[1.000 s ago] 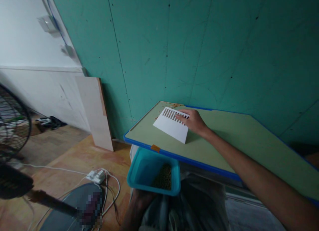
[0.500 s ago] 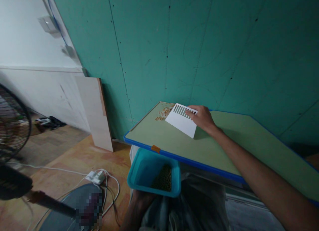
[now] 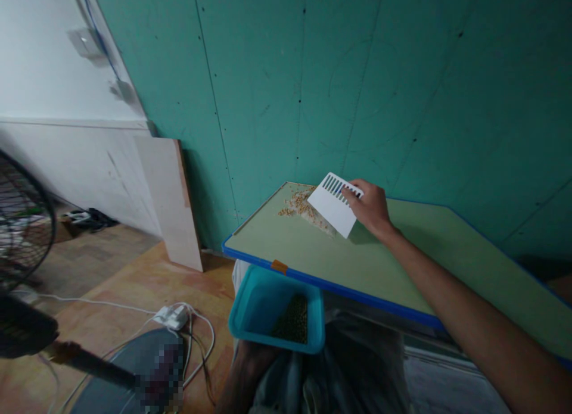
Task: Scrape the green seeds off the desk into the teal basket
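My right hand (image 3: 370, 208) grips a white slotted scraper card (image 3: 335, 204), tilted up with its lower edge near the green table top (image 3: 402, 253). A scatter of small tan grains (image 3: 300, 204) lies at the table's far left corner, just left of the card. Below the table's blue front edge, a teal plastic bin (image 3: 250, 310) holds a heap of greenish beans (image 3: 292, 321). My left hand (image 3: 254, 357) holds the bin from underneath and is mostly hidden by it.
A teal wall panel (image 3: 357, 74) backs the table. A wooden board (image 3: 167, 199) leans against the wall on the left. A standing fan (image 3: 22, 241) fills the left edge; a white power strip (image 3: 172, 316) with cables lies on the wooden floor.
My right hand has drawn the card back to the right and lifted it, uncovering the tan grains at the table's corner. The bin and left hand have stayed put.
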{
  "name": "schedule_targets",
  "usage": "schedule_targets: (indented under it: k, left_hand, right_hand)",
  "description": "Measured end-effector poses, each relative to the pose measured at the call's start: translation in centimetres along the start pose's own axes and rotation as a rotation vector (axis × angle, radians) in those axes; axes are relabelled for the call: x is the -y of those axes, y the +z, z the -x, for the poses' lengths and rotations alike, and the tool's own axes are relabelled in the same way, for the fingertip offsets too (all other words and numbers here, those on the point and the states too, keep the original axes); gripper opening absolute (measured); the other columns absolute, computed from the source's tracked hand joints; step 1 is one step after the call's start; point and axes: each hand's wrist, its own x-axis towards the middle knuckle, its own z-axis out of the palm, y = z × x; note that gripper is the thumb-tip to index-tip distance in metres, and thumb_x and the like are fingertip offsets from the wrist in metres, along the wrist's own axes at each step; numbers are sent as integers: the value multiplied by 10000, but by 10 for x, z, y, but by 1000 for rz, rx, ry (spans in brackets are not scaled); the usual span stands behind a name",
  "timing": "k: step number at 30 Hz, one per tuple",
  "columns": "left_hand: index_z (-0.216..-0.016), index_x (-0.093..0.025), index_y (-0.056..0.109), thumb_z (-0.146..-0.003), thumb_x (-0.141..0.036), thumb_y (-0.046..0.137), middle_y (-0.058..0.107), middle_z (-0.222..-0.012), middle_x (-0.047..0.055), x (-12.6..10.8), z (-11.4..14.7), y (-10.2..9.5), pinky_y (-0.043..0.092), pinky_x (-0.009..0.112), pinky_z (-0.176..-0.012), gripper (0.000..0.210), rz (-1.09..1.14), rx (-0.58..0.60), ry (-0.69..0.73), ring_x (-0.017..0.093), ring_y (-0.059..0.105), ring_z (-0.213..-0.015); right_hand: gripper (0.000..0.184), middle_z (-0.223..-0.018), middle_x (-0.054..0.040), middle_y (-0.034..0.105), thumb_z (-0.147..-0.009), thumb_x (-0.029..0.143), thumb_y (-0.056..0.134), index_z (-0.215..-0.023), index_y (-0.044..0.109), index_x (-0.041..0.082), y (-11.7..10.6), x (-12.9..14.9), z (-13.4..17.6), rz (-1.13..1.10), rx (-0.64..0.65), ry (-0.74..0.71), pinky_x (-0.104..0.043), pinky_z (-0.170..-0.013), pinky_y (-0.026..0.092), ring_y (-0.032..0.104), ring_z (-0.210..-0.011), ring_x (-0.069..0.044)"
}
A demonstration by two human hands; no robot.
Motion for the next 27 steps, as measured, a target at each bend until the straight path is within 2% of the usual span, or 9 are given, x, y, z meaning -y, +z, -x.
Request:
schedule_targets:
  k: [5, 7, 10, 15, 19, 22, 25, 27]
  left_hand:
    - [-1006, -108, 834, -638, -433, 928, 792, -1215, 169, 1, -2, -5, 355, 478, -1242, 500, 3, 66, -24, 384, 493, -1462]
    - [-1036, -112, 828, -667, -398, 914, 801, -1192, 163, 0, -3, -9, 364, 482, -1236, 475, 29, 74, -36, 378, 516, -1445]
    - [-1050, -116, 825, -664, -366, 912, 814, -1154, 157, -1, -4, -13, 371, 500, -1226, 467, 33, 63, -45, 379, 524, -1437]
    - [-1061, -91, 818, -684, -396, 897, 778, -1238, 176, -1, -5, -17, 367, 470, -1219, 492, 38, 72, -47, 376, 534, -1428]
    - [-1082, -135, 816, -680, -356, 907, 820, -1158, 123, -2, -5, -20, 352, 444, -1237, 468, 5, 77, -39, 351, 553, -1416]
    - [-1014, -136, 835, -657, -349, 917, 828, -1130, 115, -2, -4, -17, 347, 421, -1245, 423, -51, 70, -48, 349, 546, -1424]
    - [-965, -131, 845, -786, -323, 787, 806, -1184, 122, -2, -3, -11, 368, 455, -1238, 269, -68, 57, -30, 350, 543, -1427]
    - [-979, -120, 842, -788, -315, 770, 801, -1193, 131, -1, -2, -8, 378, 484, -1230, 282, -43, 43, -33, 367, 536, -1430]
  right_hand:
    - [267, -974, -137, 793, -902, 346, 619, -1044, 775, 182, 1, -2, 1, 75, 5, -17, -376, -736, 515, 719, -859, -286]
    - [268, -967, -130, 794, -907, 354, 618, -1047, 774, 186, 3, -2, 2, 68, 28, -23, -375, -732, 510, 719, -856, -284]
    - [277, -972, -126, 796, -916, 362, 609, -1051, 770, 181, 6, -3, 3, 29, 60, -44, -371, -734, 504, 722, -854, -280]
    - [282, -947, -111, 794, -912, 363, 606, -1039, 765, 168, 7, 1, 5, -71, 112, -78, -338, -700, 490, 717, -814, -250]
    - [297, -899, -96, 786, -918, 390, 601, -1023, 765, 165, 6, 7, 6, -113, 153, -93, -325, -662, 475, 702, -761, -233]
    - [283, -948, -97, 793, -913, 374, 606, -1030, 765, 171, 6, 10, 8, -143, 171, -119, -331, -698, 486, 713, -813, -238]
    - [283, -999, -99, 797, -910, 372, 611, -1048, 765, 179, 6, 13, 9, -158, 192, -148, -335, -716, 490, 718, -845, -241]
    - [293, -1006, -100, 798, -912, 384, 611, -1058, 765, 182, 7, 15, 11, -154, 206, -146, -331, -702, 488, 718, -842, -241]
